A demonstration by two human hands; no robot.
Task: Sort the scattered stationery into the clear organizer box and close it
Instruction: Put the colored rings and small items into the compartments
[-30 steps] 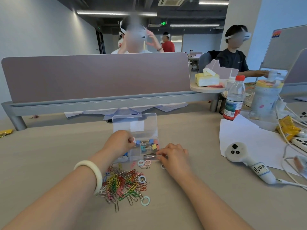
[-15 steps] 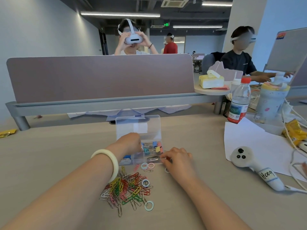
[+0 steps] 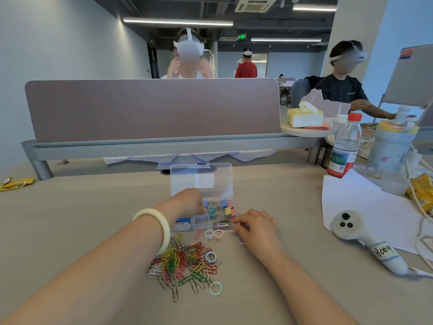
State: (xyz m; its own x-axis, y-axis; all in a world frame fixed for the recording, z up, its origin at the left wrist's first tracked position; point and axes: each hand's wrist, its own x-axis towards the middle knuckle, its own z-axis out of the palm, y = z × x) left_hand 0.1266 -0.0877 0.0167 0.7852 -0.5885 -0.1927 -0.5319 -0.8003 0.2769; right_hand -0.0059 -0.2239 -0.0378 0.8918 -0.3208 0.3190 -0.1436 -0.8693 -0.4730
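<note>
The clear organizer box [image 3: 225, 227] stands in the middle of the table with its lid [image 3: 201, 181] raised at the back. Coloured binder clips [image 3: 221, 208] fill its back right compartment. My left hand [image 3: 188, 200], a pale bangle on its wrist, reaches into the box with curled fingertips beside a blue clip; what it holds is hidden. My right hand [image 3: 255, 227] pinches the box's front right corner. A heap of coloured paper clips [image 3: 185, 263] lies in front of the box. Small plastic rings [image 3: 213, 233] lie near the box and at the heap's edge [image 3: 215, 288].
A white controller [image 3: 365, 240] lies on white paper [image 3: 365, 202] to the right. Behind it stand a water bottle [image 3: 345, 146] and a pale tumbler [image 3: 393, 146], with cables at the far right. A desk divider [image 3: 152, 109] closes the back; people sit beyond.
Both hands stay almost where they were at the box. The left fingertips have shifted slightly inside the binder clip compartment. My view has tilted a little.
</note>
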